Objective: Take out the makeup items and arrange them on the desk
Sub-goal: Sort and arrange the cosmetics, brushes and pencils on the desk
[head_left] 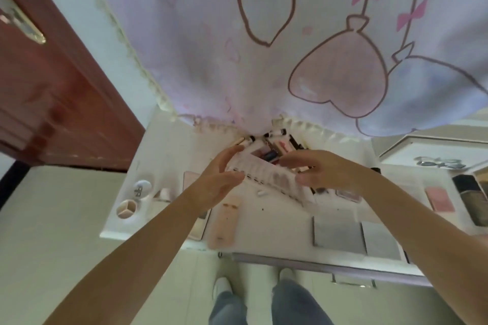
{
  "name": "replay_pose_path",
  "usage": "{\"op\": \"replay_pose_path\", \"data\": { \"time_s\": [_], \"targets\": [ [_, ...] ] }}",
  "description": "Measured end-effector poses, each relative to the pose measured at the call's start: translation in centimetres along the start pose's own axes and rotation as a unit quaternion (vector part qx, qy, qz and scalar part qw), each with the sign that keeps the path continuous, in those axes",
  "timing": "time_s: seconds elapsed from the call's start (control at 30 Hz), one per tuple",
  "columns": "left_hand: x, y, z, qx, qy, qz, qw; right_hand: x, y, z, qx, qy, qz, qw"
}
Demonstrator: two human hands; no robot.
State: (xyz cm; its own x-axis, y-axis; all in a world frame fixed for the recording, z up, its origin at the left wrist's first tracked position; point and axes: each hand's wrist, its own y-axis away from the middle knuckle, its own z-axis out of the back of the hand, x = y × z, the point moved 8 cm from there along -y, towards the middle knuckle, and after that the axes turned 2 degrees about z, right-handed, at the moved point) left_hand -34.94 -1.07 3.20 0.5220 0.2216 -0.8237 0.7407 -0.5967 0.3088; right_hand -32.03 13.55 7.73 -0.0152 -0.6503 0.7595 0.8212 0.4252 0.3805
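Both hands held a long, flat, pale palette (264, 174) with a row of small pinkish pans, tilted above the white tabletop (280, 214). The left hand (219, 174) gripped its left end, fingers curled round it; the right hand (319, 169) pinched its right end between thumb and fingers. Just behind lay a blurred cluster of tubes and sticks (266, 145), partly hidden by a hanging curtain (237, 42) of thin lilac fabric printed with a heart and bows, edged in cream frill. On the tabletop sat a slim peach case (224, 221), two grey rectangular palettes (340, 232), a pink compact (439, 199) and a round divided pot (127, 208). A reddish wooden door (47, 92) stood left; pale floor tiles (52, 219) lay below.
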Motion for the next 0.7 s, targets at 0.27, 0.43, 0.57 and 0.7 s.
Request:
{"op": "replay_pose_path", "data": {
  "time_s": [0.27,0.43,0.57,0.7],
  "targets": [
    [4.9,2.1,1.5,-0.125,0.107,-0.031,0.986,-3.9,-0.7,-0.2,0.036,0.030,0.024,0.999],
    [10.2,4.2,0.0,-0.157,0.231,-0.071,0.958,-6.6,-1.3,0.6,-0.029,0.032,0.088,0.995],
    [15.3,7.2,-0.1,-0.289,0.235,-0.061,0.926,-8.4,-2.2,-0.6,-0.029,0.017,0.098,0.995],
    [19.3,9.7,-0.2,-0.414,0.210,-0.047,0.884,-10.9,-3.7,-1.1,-0.047,-0.019,0.054,0.997]
  ]
}}
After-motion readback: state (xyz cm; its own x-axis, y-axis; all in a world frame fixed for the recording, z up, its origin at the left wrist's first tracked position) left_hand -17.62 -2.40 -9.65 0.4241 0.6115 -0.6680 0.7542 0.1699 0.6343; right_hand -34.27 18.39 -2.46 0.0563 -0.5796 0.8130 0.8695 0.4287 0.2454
